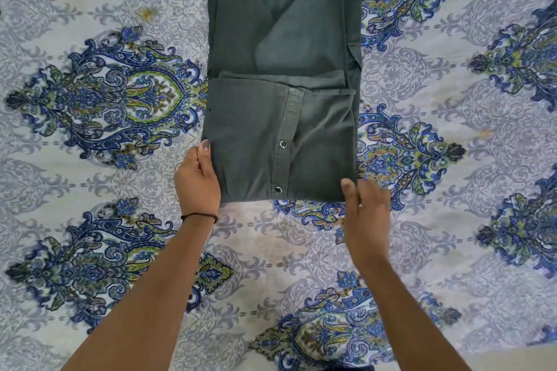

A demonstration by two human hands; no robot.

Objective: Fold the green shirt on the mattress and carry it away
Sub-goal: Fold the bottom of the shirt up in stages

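Observation:
The green shirt lies as a long narrow strip down the middle of the mattress, its sides folded inward. Its near end is folded up over itself, showing a placket with two metal snaps. My left hand grips the near left corner of that fold, thumb on top. My right hand pinches the near right corner, thumb on the cloth and fingers underneath. The far end of the shirt runs out of the top of the view.
A sheet with a blue, green and grey paisley pattern covers the whole mattress. Flat bedding stretches to both sides of the shirt and toward me. A thin dark band sits on my left wrist.

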